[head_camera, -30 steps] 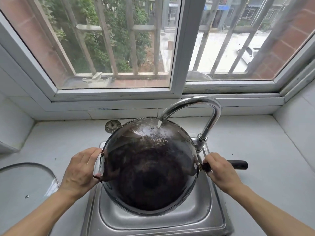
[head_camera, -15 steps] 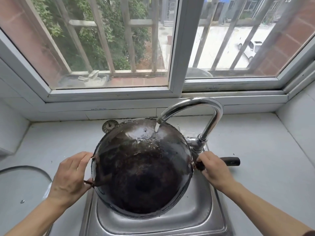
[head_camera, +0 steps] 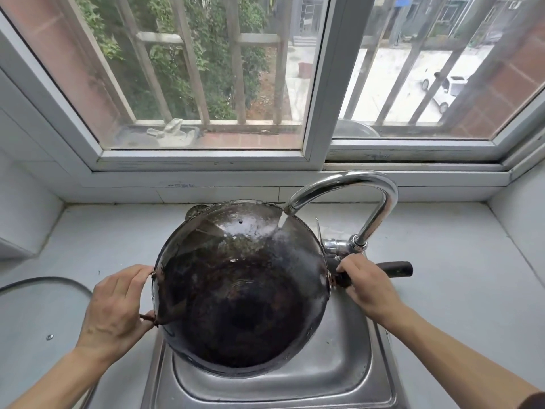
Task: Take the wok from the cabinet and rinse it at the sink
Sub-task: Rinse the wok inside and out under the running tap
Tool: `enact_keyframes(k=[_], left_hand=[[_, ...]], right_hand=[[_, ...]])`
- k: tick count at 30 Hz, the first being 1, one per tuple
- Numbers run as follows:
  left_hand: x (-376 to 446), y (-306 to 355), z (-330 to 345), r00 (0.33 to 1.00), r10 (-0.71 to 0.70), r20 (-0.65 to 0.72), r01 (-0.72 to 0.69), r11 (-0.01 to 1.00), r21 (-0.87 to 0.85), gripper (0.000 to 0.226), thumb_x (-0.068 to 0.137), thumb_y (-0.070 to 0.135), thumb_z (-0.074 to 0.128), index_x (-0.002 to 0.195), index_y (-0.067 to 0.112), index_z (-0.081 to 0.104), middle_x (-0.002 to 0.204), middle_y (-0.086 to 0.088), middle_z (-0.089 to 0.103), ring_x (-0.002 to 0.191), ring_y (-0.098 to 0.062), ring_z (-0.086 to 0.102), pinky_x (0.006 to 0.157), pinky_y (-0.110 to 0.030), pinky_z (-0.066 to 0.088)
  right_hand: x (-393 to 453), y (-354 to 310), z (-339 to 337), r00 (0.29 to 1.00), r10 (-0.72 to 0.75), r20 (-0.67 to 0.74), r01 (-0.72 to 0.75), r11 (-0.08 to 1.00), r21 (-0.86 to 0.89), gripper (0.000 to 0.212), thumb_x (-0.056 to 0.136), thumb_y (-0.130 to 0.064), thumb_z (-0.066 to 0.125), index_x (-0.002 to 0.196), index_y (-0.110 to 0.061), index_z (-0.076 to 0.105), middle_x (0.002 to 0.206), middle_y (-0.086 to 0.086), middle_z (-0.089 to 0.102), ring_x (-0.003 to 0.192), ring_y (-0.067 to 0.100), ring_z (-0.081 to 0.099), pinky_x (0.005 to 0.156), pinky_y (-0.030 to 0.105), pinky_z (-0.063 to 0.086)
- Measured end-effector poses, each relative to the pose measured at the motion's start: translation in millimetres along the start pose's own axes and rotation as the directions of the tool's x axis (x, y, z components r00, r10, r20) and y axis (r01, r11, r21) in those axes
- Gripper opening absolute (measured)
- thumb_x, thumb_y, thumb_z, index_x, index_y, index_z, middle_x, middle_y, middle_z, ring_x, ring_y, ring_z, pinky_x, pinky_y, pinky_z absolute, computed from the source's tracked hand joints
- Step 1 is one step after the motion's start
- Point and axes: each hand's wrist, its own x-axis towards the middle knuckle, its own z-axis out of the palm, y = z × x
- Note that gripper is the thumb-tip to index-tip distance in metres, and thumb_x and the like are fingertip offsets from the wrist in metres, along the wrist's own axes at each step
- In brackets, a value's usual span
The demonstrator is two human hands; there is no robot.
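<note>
I see the wok point(head_camera: 240, 287) tilted over the sink point(head_camera: 348, 376), which sits in the tabletop point(head_camera: 457, 290) below the window point(head_camera: 318, 84). The tap point(head_camera: 348, 187) rises just right of the wok and arches over its far rim. My left hand point(head_camera: 118, 308) is at its left edge, my right hand point(head_camera: 365, 284) on the handle point(head_camera: 395, 268) pointing right. A lid point(head_camera: 35, 320) lies far left.

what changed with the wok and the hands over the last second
The wok shifted left over the sink, so the tap's stream now lands nearer the wok's far right rim instead of near its middle. Nothing was taken hold of or let go. The left hand still holds the small side handle, the right hand the long handle, and water keeps running.
</note>
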Motion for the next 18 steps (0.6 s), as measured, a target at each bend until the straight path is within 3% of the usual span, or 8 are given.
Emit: enact_keyframes(k=[10, 14, 18], left_hand=[[22.0, 26.0, -6.5, 0.996, 0.072, -0.043, -0.071, 0.997, 0.028, 0.081, 0.055, 0.031, 0.074, 0.129, 0.004, 0.053, 0.123, -0.014, 0.057, 0.11, -0.038, 0.056, 0.088, -0.047, 0.042], [36.7, 41.5, -7.1, 0.994, 0.098, -0.039, -0.097, 0.995, 0.023, 0.095, 0.043, 0.022, 0.09, 0.128, 0.003, 0.053, 0.122, -0.015, 0.058, 0.108, -0.04, 0.057, 0.088, -0.048, 0.043], [50.4, 58.9, -7.7, 0.99, 0.132, -0.041, -0.132, 0.991, 0.0, 0.098, 0.038, 0.018, 0.089, 0.128, 0.003, 0.053, 0.121, -0.016, 0.059, 0.109, -0.038, 0.056, 0.089, -0.046, 0.042]], right_hand=[[-34.3, 14.0, -4.1, 0.995, 0.1, 0.032, -0.099, 0.995, -0.012, 0.05, 0.049, 0.009, 0.07, 0.085, -0.02, 0.049, 0.083, -0.004, 0.049, 0.073, 0.023, 0.048, 0.057, 0.034, 0.044], [-52.4, 22.2, -10.6, 0.987, 0.158, 0.043, -0.157, 0.987, -0.024, 0.046, 0.052, 0.009, 0.07, 0.081, -0.018, 0.046, 0.082, -0.005, 0.045, 0.072, 0.023, 0.046, 0.056, 0.035, 0.043], [-69.5, 29.7, -17.4, 0.979, 0.196, 0.048, -0.195, 0.981, -0.025, 0.047, 0.052, 0.009, 0.071, 0.081, -0.018, 0.047, 0.081, -0.006, 0.045, 0.072, 0.022, 0.045, 0.055, 0.036, 0.044]])
